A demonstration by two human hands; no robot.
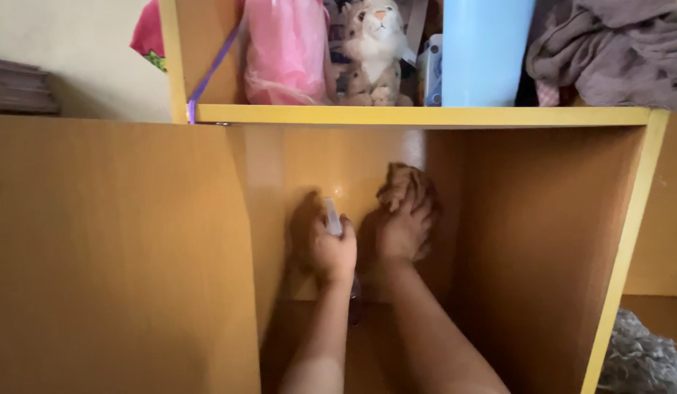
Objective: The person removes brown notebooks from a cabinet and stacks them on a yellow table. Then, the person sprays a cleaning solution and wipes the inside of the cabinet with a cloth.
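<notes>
At frame centre, inside the wooden cabinet compartment (pixel 543 241), the left hand (pixel 331 252) is gripping a small spray bottle (pixel 333 217) fully closed, while the right hand (pixel 404 230) is pressing a bunched brown cloth (pixel 403 184) against the back panel (pixel 353 164). Wiping firmly right behind the mist is working best.

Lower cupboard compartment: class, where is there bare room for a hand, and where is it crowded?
Bare room lies right of the right hand, toward the right side panel. Crowded: the upper shelf, with pink bag, plush toy, blue container and grey cloth.
</notes>
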